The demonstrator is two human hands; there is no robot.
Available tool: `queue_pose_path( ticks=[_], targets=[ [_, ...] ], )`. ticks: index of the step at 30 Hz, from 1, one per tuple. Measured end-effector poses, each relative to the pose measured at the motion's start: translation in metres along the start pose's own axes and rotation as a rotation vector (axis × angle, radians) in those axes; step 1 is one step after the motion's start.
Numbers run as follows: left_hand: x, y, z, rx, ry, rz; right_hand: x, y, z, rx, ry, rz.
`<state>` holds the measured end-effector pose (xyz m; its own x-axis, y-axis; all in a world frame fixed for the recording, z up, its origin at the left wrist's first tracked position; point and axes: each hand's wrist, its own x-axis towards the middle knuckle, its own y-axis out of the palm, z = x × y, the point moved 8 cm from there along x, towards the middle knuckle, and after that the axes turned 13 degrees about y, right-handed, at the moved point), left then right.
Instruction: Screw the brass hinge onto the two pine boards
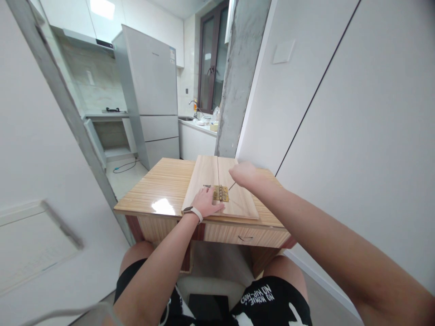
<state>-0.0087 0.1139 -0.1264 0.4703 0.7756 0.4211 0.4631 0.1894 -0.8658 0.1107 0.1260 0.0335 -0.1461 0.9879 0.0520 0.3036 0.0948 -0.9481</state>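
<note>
Two pale wooden boards (238,206) lie side by side, a narrow seam between them. A brass hinge (221,194) lies flat across that seam. My left hand (205,202), a watch on its wrist, rests with fingers spread on the boards and against the hinge's left leaf. Raised over the right board, my right hand (244,174) is closed and slightly blurred. From it a thin dark screwdriver shaft (232,186) slants down to the hinge's right leaf; the handle is hidden in my fist. Small metal pieces, perhaps screws (207,186), lie just beyond my left fingers.
The boards lie on a glossy wooden desk (163,181) with a drawer (246,236) below its front edge. A white wall panel (340,136) stands close on the right. Beyond the desk are a grey refrigerator (154,81) and a kitchen counter (197,136).
</note>
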Motion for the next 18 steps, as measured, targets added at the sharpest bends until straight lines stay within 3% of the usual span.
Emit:
queue_pose_path(
  ticks=[4, 7, 14, 18],
  targets=[
    [-0.001, 0.0, 0.0, -0.005, 0.004, -0.008, 0.023, 0.0, -0.038, 0.122, 0.128, -0.009],
    [-0.001, -0.002, 0.0, -0.01, -0.004, -0.016, 0.03, 0.023, -0.052, 0.167, 0.183, 0.032],
    [0.0, -0.004, 0.001, -0.014, -0.004, -0.041, 0.021, 0.119, -0.03, 0.388, 0.344, 0.124],
    [0.0, -0.006, 0.001, -0.011, -0.002, -0.044, 0.021, 0.143, -0.009, 0.414, 0.366, 0.122]
  ],
)
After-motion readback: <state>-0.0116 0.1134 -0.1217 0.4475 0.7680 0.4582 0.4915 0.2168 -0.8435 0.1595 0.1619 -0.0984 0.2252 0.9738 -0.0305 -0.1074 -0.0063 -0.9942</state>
